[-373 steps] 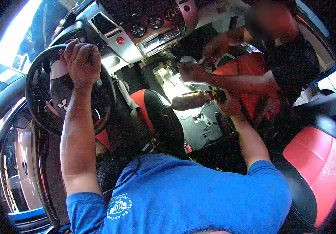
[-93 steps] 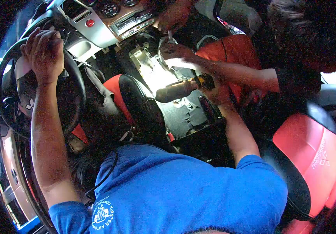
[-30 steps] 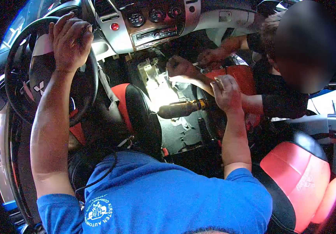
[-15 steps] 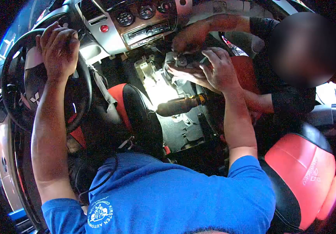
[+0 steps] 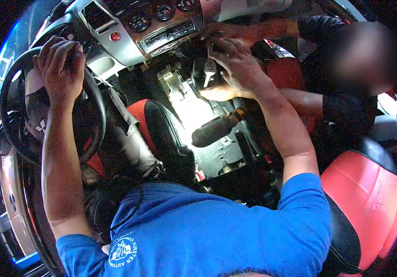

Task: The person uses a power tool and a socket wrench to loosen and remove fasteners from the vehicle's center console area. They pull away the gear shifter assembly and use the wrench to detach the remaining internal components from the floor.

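Note:
My left hand (image 5: 61, 69) is at the upper rim of the black steering wheel (image 5: 5, 97), its fingers curled over the rim. Over the opened centre console, my right hand (image 5: 241, 67) reaches forward with bent fingers. Close by its fingertips hangs a light grey, key-like piece (image 5: 210, 68); whether my fingers hold it is hidden. A co-worker's hand (image 5: 221, 93) lies palm up just below this piece. The co-worker's other forearm (image 5: 263, 36) passes behind my right hand, and that hand is mostly covered.
Below my right hand, a dark bottle-shaped thing (image 5: 214, 129) with a yellow-orange end lies across the brightly lit console (image 5: 189, 104). The dashboard radio (image 5: 168, 38) is ahead. A red-and-black seat (image 5: 367, 194) stands at the right, beside the co-worker (image 5: 346, 111).
My right hand has moved forward and left, from open above the co-worker's hands to the key-like piece. My left hand stays at the wheel. The view has shifted slightly.

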Demonstrator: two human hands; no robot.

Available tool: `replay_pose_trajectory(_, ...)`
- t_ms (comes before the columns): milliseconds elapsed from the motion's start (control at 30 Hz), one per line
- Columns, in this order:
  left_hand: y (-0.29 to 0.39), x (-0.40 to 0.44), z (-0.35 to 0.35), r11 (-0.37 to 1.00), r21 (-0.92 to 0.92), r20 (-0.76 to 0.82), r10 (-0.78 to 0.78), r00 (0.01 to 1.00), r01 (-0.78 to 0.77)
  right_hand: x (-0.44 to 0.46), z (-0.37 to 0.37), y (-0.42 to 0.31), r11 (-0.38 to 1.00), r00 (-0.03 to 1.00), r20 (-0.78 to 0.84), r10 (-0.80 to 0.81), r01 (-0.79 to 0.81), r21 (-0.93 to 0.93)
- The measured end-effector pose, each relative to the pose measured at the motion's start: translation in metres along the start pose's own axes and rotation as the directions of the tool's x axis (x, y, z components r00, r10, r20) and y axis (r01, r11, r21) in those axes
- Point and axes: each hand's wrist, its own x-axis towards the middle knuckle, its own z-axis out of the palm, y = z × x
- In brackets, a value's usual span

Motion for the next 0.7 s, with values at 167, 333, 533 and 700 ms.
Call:
replay_pose_trajectory(167,0.09,0.015,-0.012,0.965,-0.247,-0.14,0.058,0.988,-0.092,0.025,0.004,-0.009,0.99,0.974,0.219,0.064,-0.089,0.106)
replay_pose_trajectory(333,0.188,-0.003,0.046,0.718,-0.627,0.491,0.064,0.869,0.301,0.034,0.025,0.001,0.988,0.943,0.33,-0.043,0.09,-0.129)
replay_pose_trajectory(533,0.23,-0.019,0.156,0.41,-0.358,0.903,-0.077,0.424,0.839,0.03,0.039,0.01,0.986,0.946,0.321,0.04,-0.089,0.14)
replay_pose_trajectory(700,0.239,-0.029,0.175,0.321,-0.429,0.902,0.093,0.422,0.844,0.023,0.06,0.015,0.981,0.965,0.259,-0.045,-0.007,0.196)
